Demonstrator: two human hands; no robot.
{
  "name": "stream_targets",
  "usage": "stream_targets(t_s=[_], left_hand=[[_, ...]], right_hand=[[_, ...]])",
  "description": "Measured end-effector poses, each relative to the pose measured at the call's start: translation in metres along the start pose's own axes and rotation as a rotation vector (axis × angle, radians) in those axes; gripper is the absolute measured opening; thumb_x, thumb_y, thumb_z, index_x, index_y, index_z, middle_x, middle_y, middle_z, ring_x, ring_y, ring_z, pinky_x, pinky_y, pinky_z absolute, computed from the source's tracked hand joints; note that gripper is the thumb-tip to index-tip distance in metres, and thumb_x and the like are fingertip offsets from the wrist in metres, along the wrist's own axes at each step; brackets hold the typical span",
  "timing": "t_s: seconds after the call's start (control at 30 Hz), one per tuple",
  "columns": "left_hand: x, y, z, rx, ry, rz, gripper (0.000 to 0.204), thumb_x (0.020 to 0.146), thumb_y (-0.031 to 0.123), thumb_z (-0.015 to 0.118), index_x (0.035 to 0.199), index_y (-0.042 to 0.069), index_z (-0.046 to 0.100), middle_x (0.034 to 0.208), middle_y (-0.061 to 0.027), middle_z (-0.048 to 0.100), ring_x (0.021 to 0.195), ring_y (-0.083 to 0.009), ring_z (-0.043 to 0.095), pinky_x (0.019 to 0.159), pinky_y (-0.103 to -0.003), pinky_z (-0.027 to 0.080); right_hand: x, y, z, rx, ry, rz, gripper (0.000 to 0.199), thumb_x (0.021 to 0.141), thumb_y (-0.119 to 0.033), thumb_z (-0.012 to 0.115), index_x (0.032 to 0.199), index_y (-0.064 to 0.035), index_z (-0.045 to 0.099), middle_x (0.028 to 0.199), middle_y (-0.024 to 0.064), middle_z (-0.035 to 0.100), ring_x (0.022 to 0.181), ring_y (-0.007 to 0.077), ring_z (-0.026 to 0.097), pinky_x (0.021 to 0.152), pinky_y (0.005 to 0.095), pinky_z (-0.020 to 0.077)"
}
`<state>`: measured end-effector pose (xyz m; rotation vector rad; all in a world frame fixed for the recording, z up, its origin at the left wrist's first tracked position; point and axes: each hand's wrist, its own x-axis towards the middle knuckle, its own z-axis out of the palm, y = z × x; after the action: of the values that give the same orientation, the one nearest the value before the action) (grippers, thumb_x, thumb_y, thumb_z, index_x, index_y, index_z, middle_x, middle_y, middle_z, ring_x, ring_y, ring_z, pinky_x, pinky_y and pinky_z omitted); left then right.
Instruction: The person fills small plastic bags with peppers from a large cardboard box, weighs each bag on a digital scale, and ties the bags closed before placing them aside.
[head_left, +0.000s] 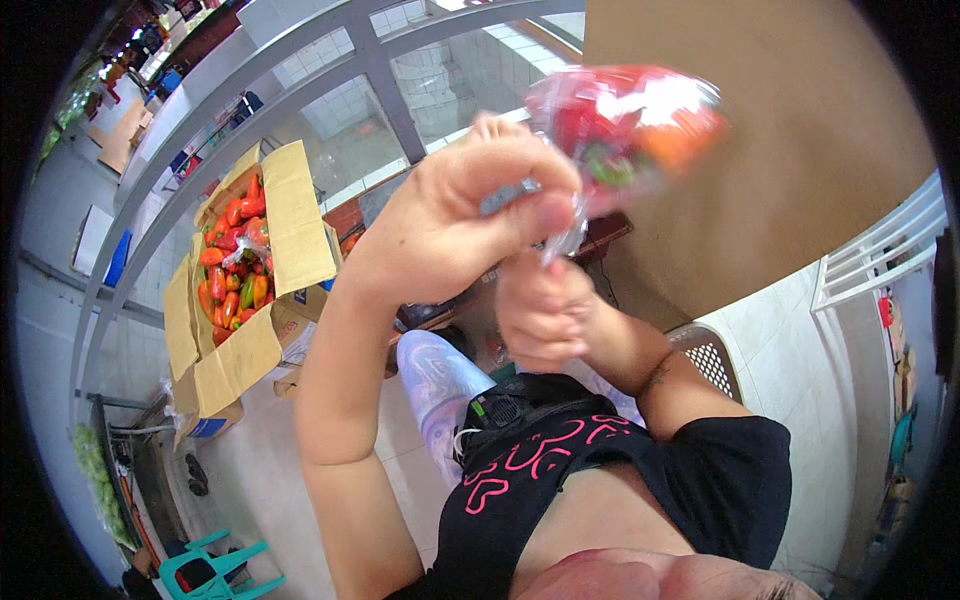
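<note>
Head camera showed the left hand point(480, 205) raised at mid-picture, its fingers pinching the gathered neck of a clear plastic bag point(635, 125). The bag, slightly blurred, hung out beyond that hand toward the upper right, with red, orange and green produce inside. Just below the neck, the right hand point(545, 312) had its fingers curled inward near the loose end; whether they gripped the plastic could not be told. Off to the left stood an open cardboard box point(305, 225) full of red, orange and green peppers point(237, 265).
</note>
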<state>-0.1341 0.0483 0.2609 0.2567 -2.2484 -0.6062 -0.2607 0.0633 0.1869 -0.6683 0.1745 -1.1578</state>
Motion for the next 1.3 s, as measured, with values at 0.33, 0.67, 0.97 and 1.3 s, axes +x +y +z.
stream_targets(t_s=[0.33, 0.67, 0.97, 1.3], left_hand=[[-0.062, -0.032, 0.005, -0.405, 0.542, -0.573, 0.012, 0.084, 0.015, 0.057, 0.086, 0.003, 0.057, 0.080, 0.0001, 0.056, 0.075, -0.0069, 0.050, 0.072, -0.021, 0.038], [-0.024, -0.046, 0.033, -0.452, 0.597, -0.501, 0.010, 0.084, 0.012, 0.055, 0.088, 0.002, 0.057, 0.081, -0.0010, 0.055, 0.075, -0.0062, 0.049, 0.069, -0.020, 0.039], [-0.010, -0.005, 0.038, -0.610, 0.118, -0.289, 0.008, 0.082, 0.009, 0.055, 0.085, 0.001, 0.055, 0.079, -0.0016, 0.053, 0.075, -0.0123, 0.047, 0.077, -0.025, 0.037], [-0.041, -0.057, 0.053, -0.610, 0.612, -0.604, 0.012, 0.086, 0.010, 0.052, 0.094, 0.002, 0.055, 0.084, -0.0009, 0.055, 0.081, -0.0074, 0.049, 0.072, -0.021, 0.038]], right_hand=[[0.031, -0.016, -0.029, -1.360, -0.286, -0.964, 0.021, 0.062, 0.002, 0.065, 0.083, -0.0025, 0.062, 0.068, 0.0095, 0.058, 0.061, 0.0219, 0.059, 0.055, 0.0281, 0.0452], [0.017, -0.021, -0.027, -0.311, 0.169, -0.417, 0.013, 0.084, -0.014, 0.055, 0.088, -0.0016, 0.059, 0.074, 0.0068, 0.060, 0.061, 0.0128, 0.057, 0.052, 0.0266, 0.0466], [0.009, -0.008, -0.070, -0.108, -0.341, -0.010, 0.015, 0.080, -0.019, 0.059, 0.081, -0.0038, 0.060, 0.066, 0.0031, 0.055, 0.062, 0.0118, 0.054, 0.054, 0.0211, 0.0422], [0.012, -0.024, -0.052, -1.204, -0.114, -0.967, 0.019, 0.068, 0.000, 0.067, 0.087, -0.0001, 0.062, 0.080, 0.0109, 0.061, 0.071, 0.0216, 0.058, 0.066, 0.0297, 0.0463]])
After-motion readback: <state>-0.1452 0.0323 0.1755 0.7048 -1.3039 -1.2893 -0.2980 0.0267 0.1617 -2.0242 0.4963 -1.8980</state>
